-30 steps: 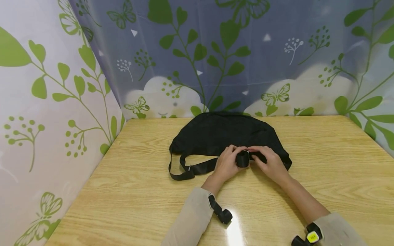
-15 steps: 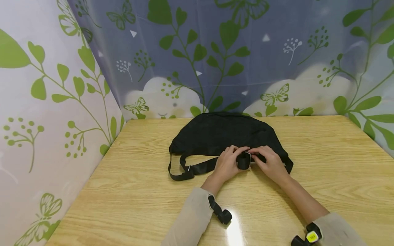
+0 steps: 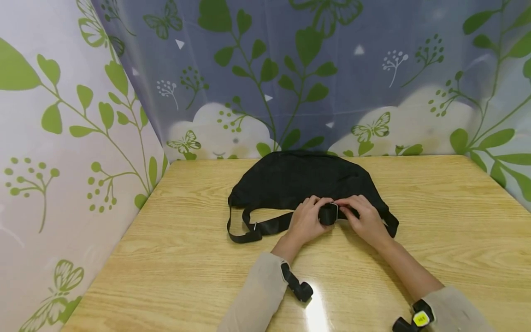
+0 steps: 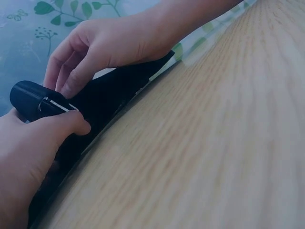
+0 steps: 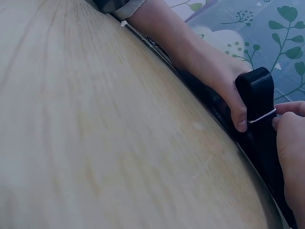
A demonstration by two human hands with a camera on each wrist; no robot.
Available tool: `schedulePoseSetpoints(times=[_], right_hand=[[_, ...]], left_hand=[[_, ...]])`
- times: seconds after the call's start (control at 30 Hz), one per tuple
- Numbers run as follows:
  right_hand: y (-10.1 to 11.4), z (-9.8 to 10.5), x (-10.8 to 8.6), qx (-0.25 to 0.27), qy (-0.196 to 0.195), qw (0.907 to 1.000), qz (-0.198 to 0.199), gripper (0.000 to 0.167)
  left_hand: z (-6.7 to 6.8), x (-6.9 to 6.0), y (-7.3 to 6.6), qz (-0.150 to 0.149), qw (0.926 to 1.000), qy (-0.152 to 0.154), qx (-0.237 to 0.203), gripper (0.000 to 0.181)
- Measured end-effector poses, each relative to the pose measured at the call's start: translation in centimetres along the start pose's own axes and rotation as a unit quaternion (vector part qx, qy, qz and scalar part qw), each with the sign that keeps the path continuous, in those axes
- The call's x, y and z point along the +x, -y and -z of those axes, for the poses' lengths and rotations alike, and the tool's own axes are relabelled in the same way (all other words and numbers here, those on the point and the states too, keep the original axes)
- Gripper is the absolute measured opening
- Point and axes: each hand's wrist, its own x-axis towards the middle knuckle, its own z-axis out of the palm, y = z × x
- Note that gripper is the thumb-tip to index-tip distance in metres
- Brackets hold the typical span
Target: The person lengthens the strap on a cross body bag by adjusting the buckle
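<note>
A black cloth bag [image 3: 303, 177] lies on the wooden table with its webbing strap [image 3: 274, 225] along the near side. The strap rises in a loop [image 5: 257, 83] through a metal slide buckle [image 5: 262, 116]. My left hand [image 3: 306, 221] grips the strap by this loop, with its thumb beside the buckle in the right wrist view. Thumb and fingertips of my right hand [image 3: 366, 221] pinch at the buckle's right edge, where the strap passes. What exactly lies between those fingertips is partly hidden. Both hands also show in the left wrist view, the right hand [image 4: 105, 47] beyond the left.
At the bag's left, the strap forms a loose bend with a second metal slider [image 3: 255, 226]. Printed fabric [image 3: 265, 83] hangs behind the table [image 3: 186, 267] and along its left side. Black straps [image 3: 296, 283] circle both sleeves.
The bag's lower right corner has shifted a little to the right. The strap loop and buckle have moved slightly right, and the right fingertips have shifted a little at the buckle's edge.
</note>
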Motion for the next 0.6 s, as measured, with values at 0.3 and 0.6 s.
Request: schedulePoseSetpoints(times=[0.3,0.6], right_hand=[[0.00,-0.01,-0.03,-0.022,-0.009,0.9996,-0.016,0.027],[0.13,0.27,0.07,-0.080,-0.039,0.9931,-0.076,0.019]], left_hand=[[-0.08,0.03,-0.07,0.016,0.9995,-0.021,-0.018,0.057],[-0.10,0.01,-0.09,0.047,0.9972,-0.048,-0.031,0.051]])
